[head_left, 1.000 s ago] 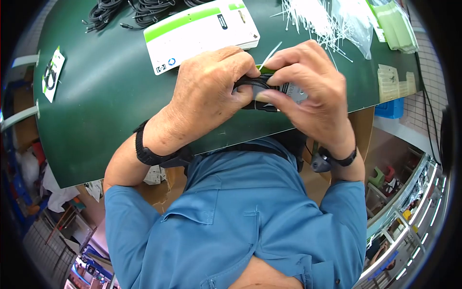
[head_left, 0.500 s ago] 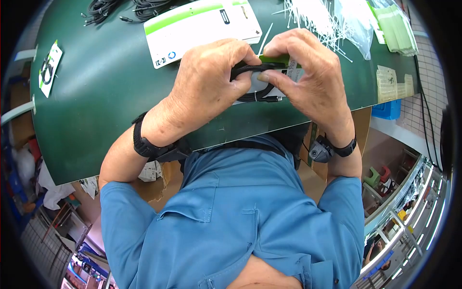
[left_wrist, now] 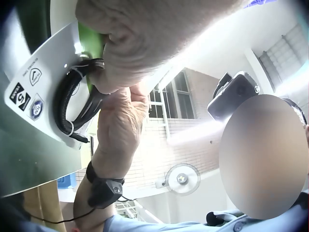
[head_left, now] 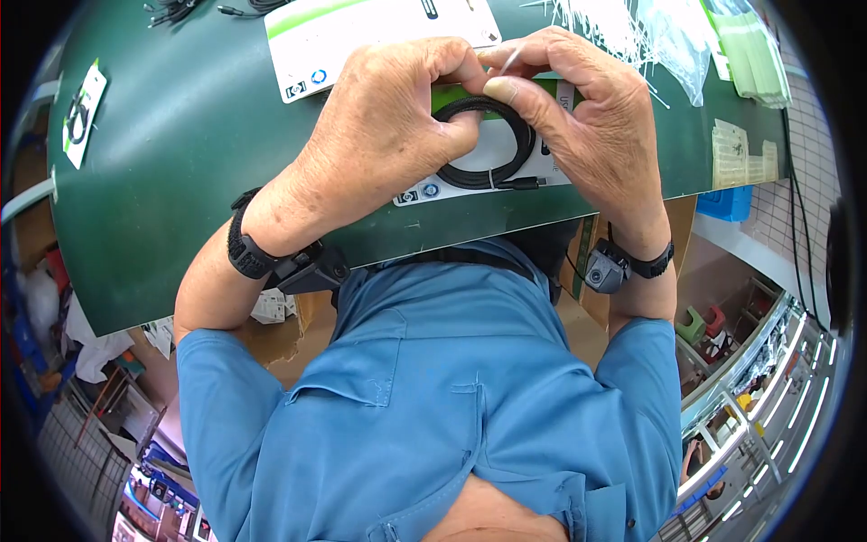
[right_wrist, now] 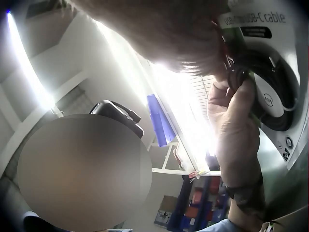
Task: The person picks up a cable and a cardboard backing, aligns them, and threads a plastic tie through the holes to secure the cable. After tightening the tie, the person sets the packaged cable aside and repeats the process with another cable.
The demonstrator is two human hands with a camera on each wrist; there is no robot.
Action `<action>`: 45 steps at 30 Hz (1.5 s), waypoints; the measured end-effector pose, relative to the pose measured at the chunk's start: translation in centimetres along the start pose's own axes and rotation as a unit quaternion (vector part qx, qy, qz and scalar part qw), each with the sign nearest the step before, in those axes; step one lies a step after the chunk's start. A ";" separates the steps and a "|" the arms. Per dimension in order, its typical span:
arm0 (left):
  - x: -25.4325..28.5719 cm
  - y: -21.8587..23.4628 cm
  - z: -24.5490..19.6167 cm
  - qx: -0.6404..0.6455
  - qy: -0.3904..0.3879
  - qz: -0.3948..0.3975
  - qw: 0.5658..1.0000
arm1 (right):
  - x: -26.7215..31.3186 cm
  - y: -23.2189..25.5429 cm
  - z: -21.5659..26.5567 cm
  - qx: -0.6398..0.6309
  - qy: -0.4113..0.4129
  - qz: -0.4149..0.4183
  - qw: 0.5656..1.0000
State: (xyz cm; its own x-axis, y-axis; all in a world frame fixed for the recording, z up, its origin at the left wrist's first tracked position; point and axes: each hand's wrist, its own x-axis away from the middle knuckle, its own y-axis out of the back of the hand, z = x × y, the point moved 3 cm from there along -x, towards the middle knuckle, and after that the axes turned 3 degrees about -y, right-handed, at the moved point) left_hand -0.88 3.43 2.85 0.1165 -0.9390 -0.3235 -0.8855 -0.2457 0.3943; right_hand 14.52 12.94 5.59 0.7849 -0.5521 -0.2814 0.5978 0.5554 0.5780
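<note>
A coiled black cable [head_left: 526, 149] lies against a white and green cable card [head_left: 495, 143], with a thin band round the coil's lower side and a connector sticking out to the right. My left hand [head_left: 388, 135] grips the coil and the card at their upper left, thumb reaching inside the ring. At the top of the coil, the thumb and index finger of my right hand [head_left: 596, 117] pinch a white cable tie [head_left: 513, 59], whose tail pokes up between the fingers. In the left wrist view the coil [left_wrist: 62, 104] stands against the card's printed face.
A stack of white and green cards [head_left: 334, 54] lies just beyond my hands. Loose white cable ties [head_left: 601, 32], a plastic bag [head_left: 682, 45] and green cards [head_left: 745, 59] are at back right. At far left lies a card with a cable on it [head_left: 83, 116]; black cables [head_left: 172, 11] sit at the back.
Both hands have moved up and away from the body with the card and coil. My right thumb has shifted from inside the coil to its top, and more of the ring and card now shows.
</note>
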 end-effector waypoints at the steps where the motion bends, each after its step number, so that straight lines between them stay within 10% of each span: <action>1: 0.0 0.1 0.1 0.008 0.009 0.003 1.000 | -0.1 0.0 -0.1 -0.003 0.006 -0.006 1.000; 45: 0.2 -0.3 0.4 0.071 0.064 0.076 0.992 | -0.9 -0.3 2.5 0.094 -0.009 -0.113 0.989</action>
State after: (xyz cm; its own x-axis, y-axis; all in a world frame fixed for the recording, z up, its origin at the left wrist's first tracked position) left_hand -0.74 3.44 2.29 0.0249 -0.9879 -0.1534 -0.9507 -0.0708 0.3020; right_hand 13.16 11.71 7.58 0.6301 -0.6609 -0.4076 0.7160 0.2915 0.6344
